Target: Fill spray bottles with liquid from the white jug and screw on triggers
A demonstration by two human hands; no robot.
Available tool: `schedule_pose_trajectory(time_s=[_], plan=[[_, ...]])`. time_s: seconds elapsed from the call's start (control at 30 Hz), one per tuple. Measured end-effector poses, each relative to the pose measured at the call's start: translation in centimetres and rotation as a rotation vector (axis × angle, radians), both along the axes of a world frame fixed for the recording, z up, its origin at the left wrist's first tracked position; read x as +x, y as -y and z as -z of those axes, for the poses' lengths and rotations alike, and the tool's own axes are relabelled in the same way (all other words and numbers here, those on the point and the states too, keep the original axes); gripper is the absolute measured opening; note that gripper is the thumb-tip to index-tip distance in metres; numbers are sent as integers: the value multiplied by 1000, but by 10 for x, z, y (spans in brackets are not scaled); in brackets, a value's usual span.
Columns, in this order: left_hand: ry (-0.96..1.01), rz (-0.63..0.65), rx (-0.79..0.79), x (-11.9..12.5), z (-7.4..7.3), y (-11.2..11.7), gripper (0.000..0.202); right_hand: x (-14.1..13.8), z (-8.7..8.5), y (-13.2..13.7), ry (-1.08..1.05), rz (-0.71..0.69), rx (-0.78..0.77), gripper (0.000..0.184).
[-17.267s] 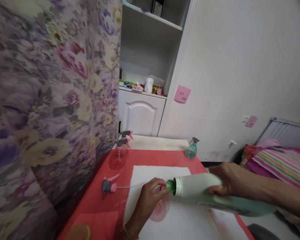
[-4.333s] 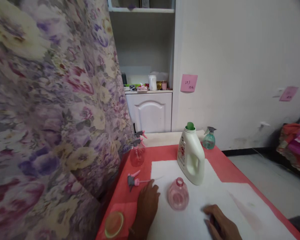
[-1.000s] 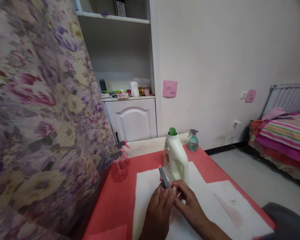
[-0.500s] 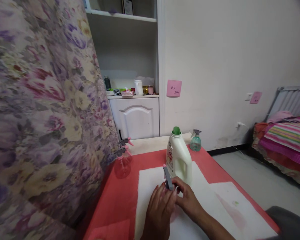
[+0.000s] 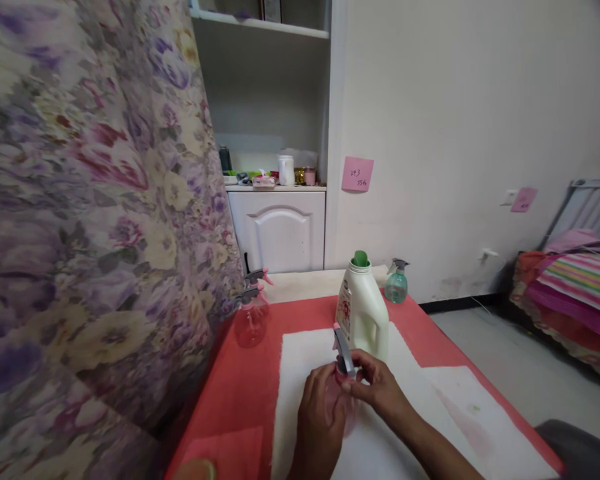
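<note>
A clear pink spray bottle (image 5: 349, 408) with a grey trigger head stands upright above the white sheet (image 5: 300, 350). Wrapped around the left side of its body is my left hand (image 5: 316, 415), closed. My right hand (image 5: 380, 387) pinches the collar just under the trigger head with thumb and fingers. Right behind it stands a pale green detergent jug (image 5: 365, 307) with a green piece in its mouth. The lower part of the bottle is partly hidden by my left hand.
Two more pink spray bottles (image 5: 251, 328) stand at the table's left edge, one behind the other. A green spray bottle (image 5: 396, 287) is at the back right. A stained white sheet (image 5: 495, 400) lies on the red tablecloth (image 5: 245, 380). The floral curtain (image 5: 105, 233) borders the left side.
My left hand has moved down from around the spray head to the bottle's body, exposing the collar. My right hand stays at the neck. The view has shifted slightly.
</note>
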State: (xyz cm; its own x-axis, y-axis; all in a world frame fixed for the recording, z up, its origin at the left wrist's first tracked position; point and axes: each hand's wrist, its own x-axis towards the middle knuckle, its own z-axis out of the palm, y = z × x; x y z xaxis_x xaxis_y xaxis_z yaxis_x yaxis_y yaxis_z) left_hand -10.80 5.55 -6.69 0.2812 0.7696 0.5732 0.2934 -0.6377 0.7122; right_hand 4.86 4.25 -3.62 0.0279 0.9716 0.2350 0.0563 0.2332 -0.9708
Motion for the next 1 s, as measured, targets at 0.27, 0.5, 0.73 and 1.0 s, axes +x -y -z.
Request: schedule_pose_trajectory(time_s=[0.27,0.5,0.73,1.0], plan=[[69,8,-135,5,3,-3,38,-2,-3,1,-253,-48,-91,38],[79,23,-170,3,-1,-2,38,3,-14,4,15,-39,-42,33],[107,33,-220,2,-1,-2,47,-1,-20,4,217,-2,22,24],[134,19,-261,2,-6,-1,44,5,-45,5,393,-76,48,20]])
